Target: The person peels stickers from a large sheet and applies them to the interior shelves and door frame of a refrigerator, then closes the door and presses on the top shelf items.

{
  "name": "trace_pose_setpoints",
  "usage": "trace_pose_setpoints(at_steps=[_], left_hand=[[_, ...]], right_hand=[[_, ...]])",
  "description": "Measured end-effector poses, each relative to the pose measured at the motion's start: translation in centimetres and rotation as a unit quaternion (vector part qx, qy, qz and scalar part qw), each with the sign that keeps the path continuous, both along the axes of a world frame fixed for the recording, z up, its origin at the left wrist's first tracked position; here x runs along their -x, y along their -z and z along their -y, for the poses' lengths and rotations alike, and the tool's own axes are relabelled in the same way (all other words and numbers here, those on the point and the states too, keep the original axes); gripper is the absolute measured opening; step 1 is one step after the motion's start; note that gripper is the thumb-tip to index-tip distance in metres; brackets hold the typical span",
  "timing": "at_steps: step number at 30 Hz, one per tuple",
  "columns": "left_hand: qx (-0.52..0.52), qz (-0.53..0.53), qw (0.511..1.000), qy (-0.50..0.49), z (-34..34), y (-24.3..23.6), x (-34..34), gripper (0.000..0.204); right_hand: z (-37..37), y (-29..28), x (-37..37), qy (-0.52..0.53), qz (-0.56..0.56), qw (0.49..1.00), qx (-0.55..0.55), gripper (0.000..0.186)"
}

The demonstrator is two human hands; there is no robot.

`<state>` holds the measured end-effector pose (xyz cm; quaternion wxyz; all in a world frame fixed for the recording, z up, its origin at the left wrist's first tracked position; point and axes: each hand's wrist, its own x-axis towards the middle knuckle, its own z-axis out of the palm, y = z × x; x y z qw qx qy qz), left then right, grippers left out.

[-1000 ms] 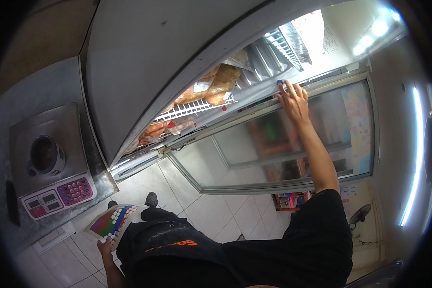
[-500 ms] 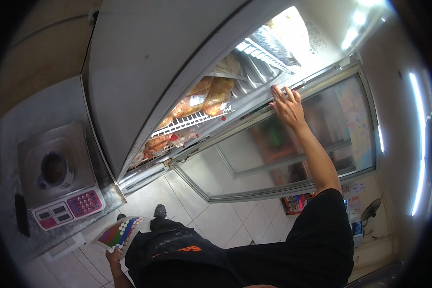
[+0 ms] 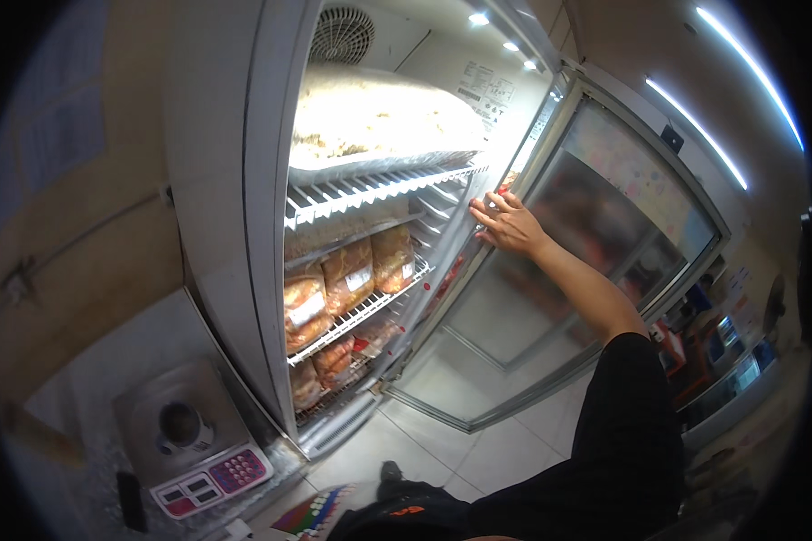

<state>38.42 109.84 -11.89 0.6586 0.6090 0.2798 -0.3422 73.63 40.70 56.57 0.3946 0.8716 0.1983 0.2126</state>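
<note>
My right hand (image 3: 505,225) reaches to the inner edge of the open upright fridge, beside the glass door (image 3: 604,198), fingers apart and touching or very close to the edge. Inside, a brightly lit pale bulk (image 3: 374,117) sits on the top white rack (image 3: 379,194), with bagged meat pieces (image 3: 347,277) on the racks below. Small red round spots (image 3: 427,287) dot the edge. A card with coloured stripes and white dots (image 3: 307,509) shows at the bottom; my left hand is not in view.
To the left, a steel counter (image 3: 86,424) bears a scale (image 3: 216,478) with a metal mug (image 3: 180,424) on it. Tiled floor (image 3: 433,433) lies below. At the right are shelves with small items (image 3: 690,352), a fan (image 3: 774,307) and ceiling tube lights (image 3: 695,131).
My view has tilted up, showing more of the fridge's upper interior. My right hand stays at the fridge edge. My left hand, earlier holding the striped card, has left the view.
</note>
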Motion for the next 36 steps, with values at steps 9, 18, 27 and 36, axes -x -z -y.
trace_pose_setpoints(at_steps=[9,18,27,36], left_hand=[[-0.158,0.490,0.824,0.239,1.7,-5.8,-2.8,0.031],[0.119,0.295,0.948,0.019,22.1,-16.9,-1.5,0.040],[0.103,0.099,0.989,-0.040,35.9,-31.8,-2.3,0.026],[0.124,0.175,0.976,0.039,40.4,-42.9,1.6,0.037]], right_hand=[[-12.3,13.6,8.2,-0.166,-0.061,0.860,-0.478,0.024],[-17.3,36.2,31.0,-0.025,-0.607,0.650,-0.456,0.081],[-10.9,38.0,42.0,-0.127,-0.344,0.650,-0.666,0.087],[-7.5,29.7,46.0,-0.114,-0.295,0.623,-0.715,0.092]])
